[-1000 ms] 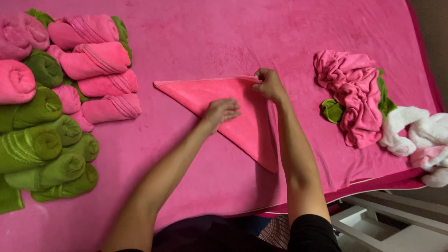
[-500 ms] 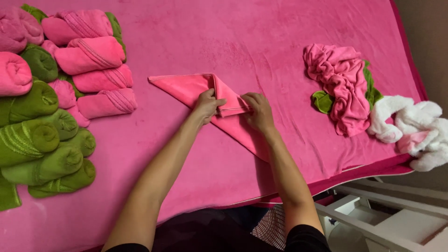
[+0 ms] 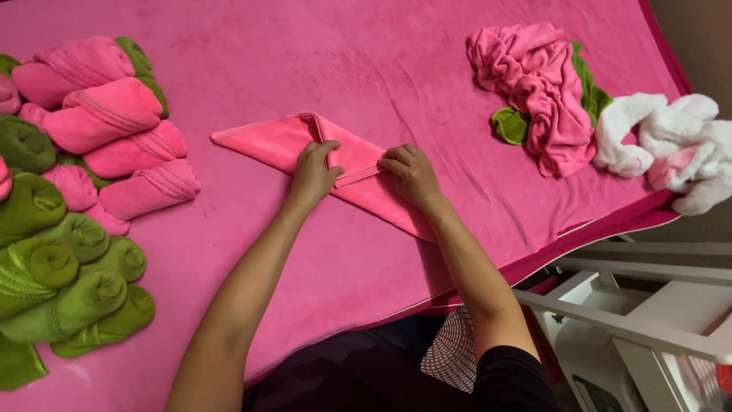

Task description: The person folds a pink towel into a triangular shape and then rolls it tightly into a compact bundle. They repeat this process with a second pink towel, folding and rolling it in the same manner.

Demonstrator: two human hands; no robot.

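A pink towel (image 3: 267,141), folded into a long narrow triangle, lies in the middle of a pink blanket-covered surface (image 3: 343,61). My left hand (image 3: 314,172) presses flat on the towel's folded-over flap. My right hand (image 3: 410,172) rests beside it, fingers on the flap's edge, pinning the fold down. The towel's points stick out to the left and toward the lower right, partly under my right forearm.
Rolled pink towels (image 3: 114,114) and rolled green towels (image 3: 61,290) are stacked at the left edge. A heap of unfolded pink and green towels (image 3: 537,88) lies at the right, with white and pink cloths (image 3: 671,145) beyond it. A white rack (image 3: 648,320) stands below the right edge.
My right hand has folded the towel's far corner over toward me, narrowing the triangle. Both hands now press on the fold, closer together than before.
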